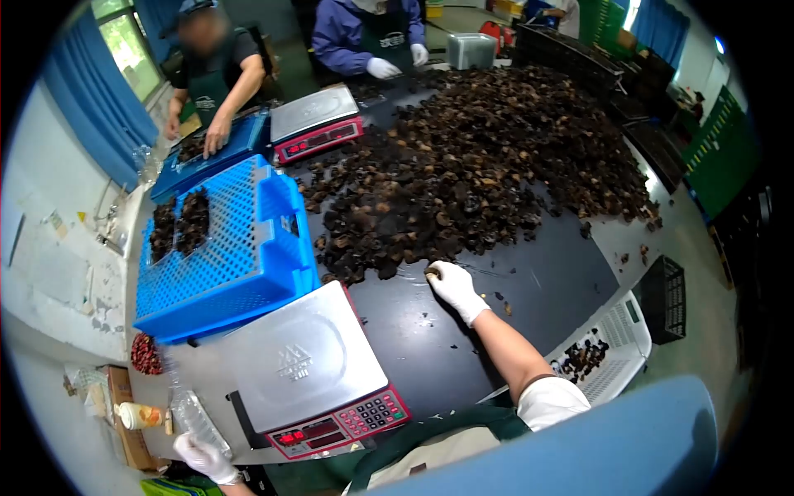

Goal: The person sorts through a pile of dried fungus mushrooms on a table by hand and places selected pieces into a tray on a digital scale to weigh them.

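Observation:
My right hand, in a white glove, is over the dark tabletop at the near edge of a large heap of dark brown dried mushrooms. Its fingers are closed around a small brownish mushroom piece. At the lower left, my gloved left hand is at the near end of a clear plastic tray, its fingers seemingly closed on the edge; the grip is partly blurred. Between my hands stands a scale with a bare steel platform and a lit red display.
Left of the heap, an upturned blue crate carries filled packs of mushrooms. A white basket with mushroom pieces stands at right. Beyond are a second scale and two people, one handling a pack. A paper cup is at lower left.

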Demonstrator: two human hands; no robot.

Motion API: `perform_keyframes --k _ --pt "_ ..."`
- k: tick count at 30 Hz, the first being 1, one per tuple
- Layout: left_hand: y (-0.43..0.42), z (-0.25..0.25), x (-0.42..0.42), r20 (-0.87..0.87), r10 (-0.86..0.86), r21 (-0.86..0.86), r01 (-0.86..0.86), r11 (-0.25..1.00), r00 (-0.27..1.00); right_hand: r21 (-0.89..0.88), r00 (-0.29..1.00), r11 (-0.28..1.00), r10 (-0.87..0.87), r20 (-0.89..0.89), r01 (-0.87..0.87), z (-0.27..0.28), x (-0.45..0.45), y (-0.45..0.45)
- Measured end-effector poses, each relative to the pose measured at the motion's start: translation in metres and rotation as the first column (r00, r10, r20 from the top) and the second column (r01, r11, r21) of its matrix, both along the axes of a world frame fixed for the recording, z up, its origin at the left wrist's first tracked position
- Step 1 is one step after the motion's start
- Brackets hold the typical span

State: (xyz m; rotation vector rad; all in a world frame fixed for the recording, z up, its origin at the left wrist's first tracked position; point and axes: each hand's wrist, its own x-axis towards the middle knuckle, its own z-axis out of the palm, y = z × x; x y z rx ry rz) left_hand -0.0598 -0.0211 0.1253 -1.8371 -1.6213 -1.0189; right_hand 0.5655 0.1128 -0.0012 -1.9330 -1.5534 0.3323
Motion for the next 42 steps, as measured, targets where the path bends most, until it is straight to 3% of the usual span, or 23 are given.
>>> perform_keyframes --k 1,2,3,4,6,7,8,9,11,12,14,16,20,22,24,28,30,32,34,36,37,38,42 --pt "-0.005 0.002 0.020 -0.083 -0.034 -0.033 0.031 0.999 0.996 0.008 0.955 1.000 0.016 -0.296 -0.015 -0.011 0.002 0.007" --pt "-0.007 0.004 0.045 -0.074 -0.210 -0.023 0.209 0.978 0.975 -0.216 0.737 0.969 -0.058 -0.674 -0.121 0.023 -0.004 0.002" --pt "-0.010 0.009 0.069 -0.142 -0.262 -0.089 0.252 0.964 0.954 -0.192 0.519 0.961 -0.064 -0.852 -0.197 0.031 -0.010 -0.002" --pt "-0.007 0.005 0.093 -0.210 -0.302 -0.079 0.291 0.953 0.930 -0.156 0.263 0.952 -0.084 -0.961 -0.264 0.037 -0.016 -0.007" --pt "-0.001 0.004 0.129 -0.141 -0.430 -0.270 0.383 0.884 0.892 -0.104 0.184 0.922 -0.037 -0.982 -0.374 0.076 -0.040 -0.021" --pt "0.002 0.004 0.148 -0.108 -0.466 -0.312 0.415 0.855 0.878 -0.039 0.350 0.910 0.120 -0.929 -0.414 0.083 -0.055 -0.026" --pt "0.005 0.004 0.163 -0.139 -0.492 -0.329 0.428 0.842 0.860 -0.070 0.502 0.864 0.221 -0.836 -0.498 0.129 -0.070 -0.038" --pt "0.007 0.000 0.171 -0.113 -0.513 -0.369 0.444 0.817 0.851 -0.005 0.547 0.831 0.362 -0.755 -0.557 0.147 -0.085 -0.043" --pt "0.010 -0.011 0.182 -0.082 -0.543 -0.427 0.463 0.777 0.836 0.093 0.435 0.758 0.465 -0.771 -0.645 0.139 -0.116 -0.045" --pt "0.012 -0.013 0.186 -0.089 -0.561 -0.423 0.478 0.770 0.823 0.121 0.473 0.706 0.581 -0.662 -0.698 0.150 -0.124 -0.048" --pt "0.015 -0.013 0.189 -0.073 -0.567 -0.450 0.480 0.753 0.820 -0.026 0.627 0.676 0.668 -0.400 -0.737 0.154 -0.141 -0.048" --pt "0.016 -0.013 0.187 -0.080 -0.565 -0.454 0.475 0.754 0.821 0.120 0.620 0.707 0.679 -0.393 -0.697 0.133 -0.148 -0.049" --pt "0.006 -0.007 0.190 -0.041 -0.505 -0.474 0.429 0.769 0.862 0.034 0.696 0.791 0.557 -0.453 -0.611 0.126 -0.107 -0.056" --pt "-0.009 0.011 0.209 -0.011 -0.433 -0.329 0.406 0.853 0.901 0.055 0.805 0.878 0.460 -0.373 -0.476 0.105 -0.071 -0.069" --pt "-0.025 0.013 0.222 0.148 -0.469 -0.302 0.491 0.817 0.871 0.104 0.902 0.950 0.313 -0.299 -0.295 0.071 -0.031 -0.077" --pt "-0.053 0.008 0.282 0.529 -0.555 -0.319 0.756 0.571 0.642 0.152 0.985 0.988 -0.002 -0.173 0.029 0.020 0.050 -0.085" --pt "-0.052 -0.020 0.321 0.653 -0.555 -0.285 0.846 0.451 0.516 0.176 0.996 0.984 -0.024 -0.089 0.040 -0.001 0.082 -0.080" --pt "-0.052 -0.051 0.367 0.739 -0.475 -0.317 0.869 0.379 0.477 0.207 0.999 0.978 0.002 -0.053 0.009 -0.004 0.093 -0.070" --pt "-0.051 -0.078 0.412 0.690 -0.433 -0.502 0.815 0.289 0.579 0.202 0.988 0.968 0.141 0.063 -0.151 -0.002 0.094 -0.051" --pt "-0.050 -0.088 0.456 0.445 -0.441 -0.724 0.603 0.336 0.779 0.241 0.972 0.947 0.182 0.149 -0.214 -0.009 0.083 -0.033" --pt "-0.044 -0.103 0.470 0.272 -0.459 -0.797 0.466 0.385 0.846 0.156 0.945 0.963 0.173 0.278 -0.222 -0.002 0.077 -0.030" --pt "-0.035 -0.104 0.481 0.197 -0.412 -0.822 0.379 0.424 0.889 0.251 0.934 0.948 0.103 0.342 -0.196 -0.005 0.072 -0.026" --pt "0.002 -0.144 0.515 0.064 -0.377 -0.707 0.309 0.637 0.924 -0.013 0.926 0.964 0.259 0.274 -0.266 0.000 0.089 -0.035"
